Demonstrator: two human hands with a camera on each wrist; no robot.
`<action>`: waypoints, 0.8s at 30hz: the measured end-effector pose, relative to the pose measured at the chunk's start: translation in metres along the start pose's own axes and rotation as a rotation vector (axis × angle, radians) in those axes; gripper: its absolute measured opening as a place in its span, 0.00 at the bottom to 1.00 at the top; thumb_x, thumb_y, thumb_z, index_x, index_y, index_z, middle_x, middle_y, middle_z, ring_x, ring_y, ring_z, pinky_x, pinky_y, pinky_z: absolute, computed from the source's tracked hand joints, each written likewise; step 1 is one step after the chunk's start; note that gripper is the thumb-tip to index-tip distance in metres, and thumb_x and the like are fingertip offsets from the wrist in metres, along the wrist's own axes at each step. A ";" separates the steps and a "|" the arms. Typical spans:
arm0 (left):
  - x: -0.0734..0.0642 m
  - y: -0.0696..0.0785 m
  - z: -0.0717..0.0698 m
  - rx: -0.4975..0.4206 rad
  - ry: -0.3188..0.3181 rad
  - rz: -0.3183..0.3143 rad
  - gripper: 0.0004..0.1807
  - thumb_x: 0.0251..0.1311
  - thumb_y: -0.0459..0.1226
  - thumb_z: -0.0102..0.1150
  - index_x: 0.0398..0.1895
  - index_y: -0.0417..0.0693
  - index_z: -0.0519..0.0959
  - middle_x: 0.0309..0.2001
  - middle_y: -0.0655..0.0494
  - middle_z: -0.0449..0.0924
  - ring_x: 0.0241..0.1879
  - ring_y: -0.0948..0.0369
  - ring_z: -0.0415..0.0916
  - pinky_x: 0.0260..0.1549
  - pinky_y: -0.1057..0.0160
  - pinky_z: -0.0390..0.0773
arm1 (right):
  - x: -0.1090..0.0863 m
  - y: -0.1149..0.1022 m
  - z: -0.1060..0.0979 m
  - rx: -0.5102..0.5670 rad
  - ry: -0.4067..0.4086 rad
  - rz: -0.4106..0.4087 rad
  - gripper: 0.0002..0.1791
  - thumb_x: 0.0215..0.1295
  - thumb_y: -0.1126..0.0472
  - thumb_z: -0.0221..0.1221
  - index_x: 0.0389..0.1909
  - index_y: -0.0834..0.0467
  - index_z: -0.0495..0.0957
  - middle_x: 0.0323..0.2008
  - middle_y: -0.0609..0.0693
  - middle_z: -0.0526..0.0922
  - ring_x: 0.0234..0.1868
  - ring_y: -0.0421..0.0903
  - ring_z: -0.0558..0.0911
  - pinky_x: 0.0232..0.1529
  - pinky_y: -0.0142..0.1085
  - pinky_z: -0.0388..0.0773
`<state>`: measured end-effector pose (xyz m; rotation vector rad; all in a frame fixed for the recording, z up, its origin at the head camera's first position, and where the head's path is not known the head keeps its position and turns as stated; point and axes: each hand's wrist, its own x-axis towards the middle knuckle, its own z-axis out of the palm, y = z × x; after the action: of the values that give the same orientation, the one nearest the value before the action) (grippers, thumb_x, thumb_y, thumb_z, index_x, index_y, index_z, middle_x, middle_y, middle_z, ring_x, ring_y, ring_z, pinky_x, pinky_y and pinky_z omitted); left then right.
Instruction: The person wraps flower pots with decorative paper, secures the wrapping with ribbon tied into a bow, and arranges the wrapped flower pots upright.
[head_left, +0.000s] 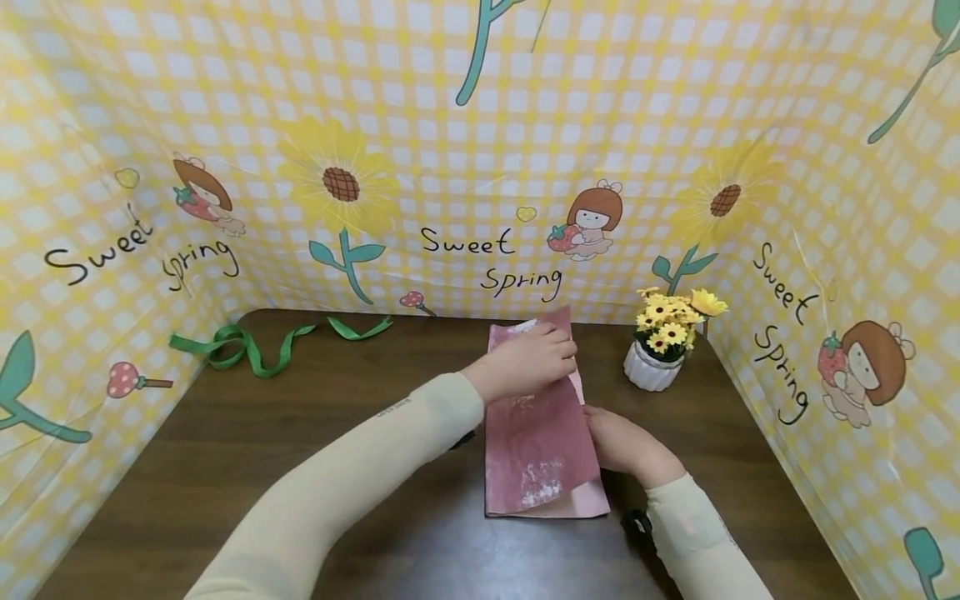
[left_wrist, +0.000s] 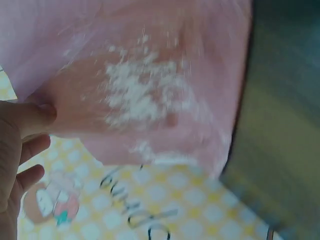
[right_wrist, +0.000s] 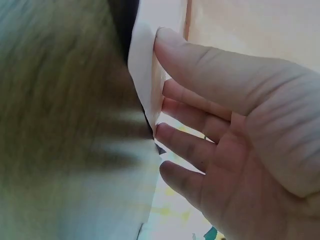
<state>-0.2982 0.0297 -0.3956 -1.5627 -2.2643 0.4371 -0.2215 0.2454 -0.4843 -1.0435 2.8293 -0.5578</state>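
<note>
A folded mauve paper (head_left: 540,446) with a pale pink inner side lies lengthwise on the brown table, its top layer partly raised along the right. White scuffed patches (left_wrist: 142,92) mark its surface. My left hand (head_left: 528,360) reaches across its far part and pinches the raised layer at the edge, thumb (left_wrist: 40,114) on one face and fingers behind. At the right long edge, my right hand (head_left: 626,442) has its thumb (right_wrist: 200,62) and lightly bent fingers touching the pale side of the paper (right_wrist: 145,65). Part of that hand is hidden under the raised layer.
A green ribbon (head_left: 277,354) lies in loose curls at the back left, with a shorter green piece (head_left: 360,333) beside it. At the back right stands a white pot (head_left: 652,367) of yellow flowers (head_left: 667,321). Yellow checked cloth (head_left: 480,167) walls the table on three sides.
</note>
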 end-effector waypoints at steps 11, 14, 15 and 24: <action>-0.103 -0.046 -0.020 -0.002 0.042 -0.039 0.06 0.62 0.29 0.67 0.37 0.51 0.86 0.47 0.57 0.86 0.56 0.56 0.78 0.70 0.52 0.67 | -0.001 -0.009 -0.005 0.023 -0.158 0.232 0.33 0.60 0.59 0.72 0.66 0.63 0.76 0.72 0.56 0.71 0.74 0.57 0.69 0.72 0.54 0.65; -0.133 -0.051 -0.016 0.006 0.009 -0.062 0.08 0.62 0.28 0.66 0.36 0.51 0.85 0.45 0.57 0.85 0.55 0.56 0.79 0.69 0.50 0.68 | -0.001 -0.008 -0.005 0.012 -0.154 0.222 0.33 0.60 0.59 0.72 0.66 0.64 0.76 0.72 0.56 0.71 0.74 0.58 0.68 0.72 0.54 0.65; -0.142 -0.053 -0.014 0.010 -0.001 -0.070 0.09 0.62 0.26 0.65 0.36 0.50 0.85 0.44 0.57 0.85 0.54 0.56 0.79 0.68 0.50 0.69 | -0.001 -0.007 -0.005 0.009 -0.152 0.218 0.33 0.61 0.58 0.72 0.66 0.64 0.76 0.73 0.56 0.71 0.74 0.58 0.68 0.72 0.54 0.65; -0.209 -0.060 0.019 -0.075 -0.070 -0.139 0.03 0.65 0.36 0.67 0.33 0.48 0.84 0.42 0.56 0.86 0.48 0.53 0.80 0.60 0.51 0.76 | 0.002 -0.007 -0.003 0.016 -0.149 0.218 0.34 0.60 0.58 0.73 0.66 0.63 0.76 0.73 0.55 0.71 0.74 0.56 0.69 0.72 0.53 0.65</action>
<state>-0.2877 -0.1875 -0.4094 -1.4340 -2.4499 0.3792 -0.2193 0.2402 -0.4792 -0.7277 2.7538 -0.4601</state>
